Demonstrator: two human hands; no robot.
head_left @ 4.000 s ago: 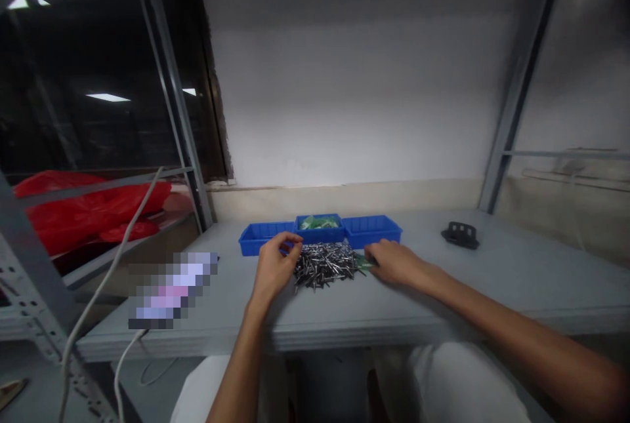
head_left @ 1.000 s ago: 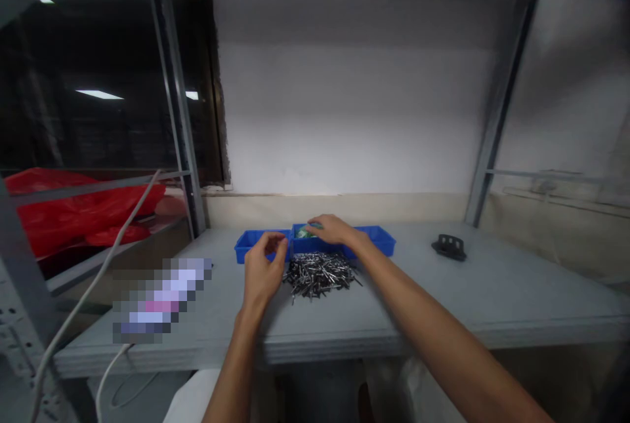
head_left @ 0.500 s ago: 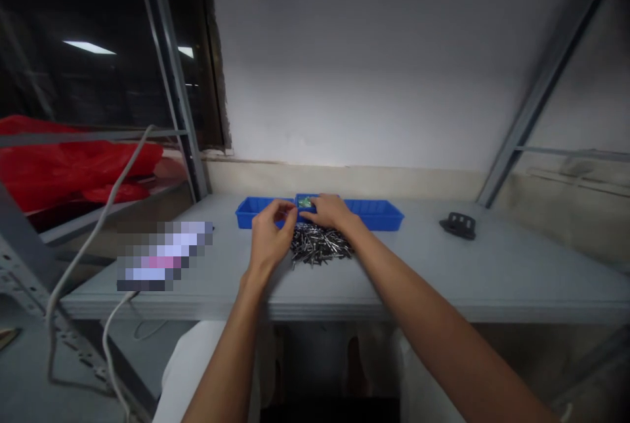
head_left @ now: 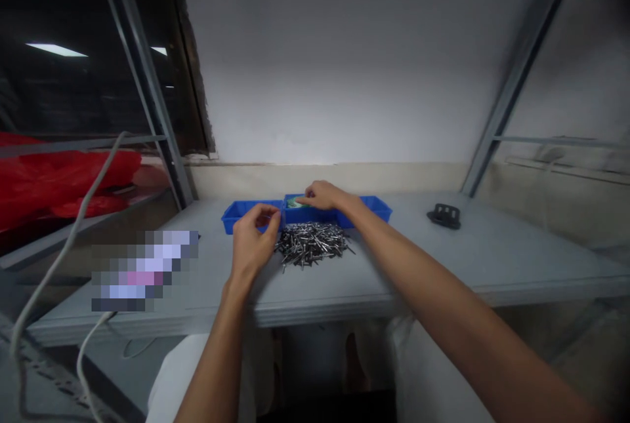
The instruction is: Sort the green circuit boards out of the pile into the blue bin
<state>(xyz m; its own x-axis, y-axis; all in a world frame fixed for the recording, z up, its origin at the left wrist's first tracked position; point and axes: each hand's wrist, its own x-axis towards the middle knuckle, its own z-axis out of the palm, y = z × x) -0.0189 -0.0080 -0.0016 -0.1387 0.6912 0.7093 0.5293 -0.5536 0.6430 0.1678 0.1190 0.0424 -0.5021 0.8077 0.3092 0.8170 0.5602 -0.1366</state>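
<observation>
My left hand (head_left: 253, 239) is over the front of the left blue tray (head_left: 228, 223), thumb and fingers curled into a pinch. Whatever it holds, if anything, is too small to make out. Fingers pressed together, my right hand (head_left: 323, 195) reaches into the middle blue tray (head_left: 310, 215). Pale green pieces (head_left: 294, 202) lie there beside its fingertips; what is between them is hidden. My right wrist passes above the right blue tray (head_left: 382, 210). In front of the trays spreads a pile of thin, silver and dark metal pins (head_left: 312, 244), like rivets or nails.
A blurred-out phone-like device (head_left: 147, 272) lies on the grey shelf (head_left: 207, 305) at left, near a white cable (head_left: 73, 226). To the right sits a black plastic piece (head_left: 445, 215). Metal uprights frame both sides; red plastic (head_left: 63, 177) is at far left.
The view has shifted, so the trays and pile appear further left. My right hand has lifted slightly from the middle tray, showing more of its front. My left hand stays pinched.
</observation>
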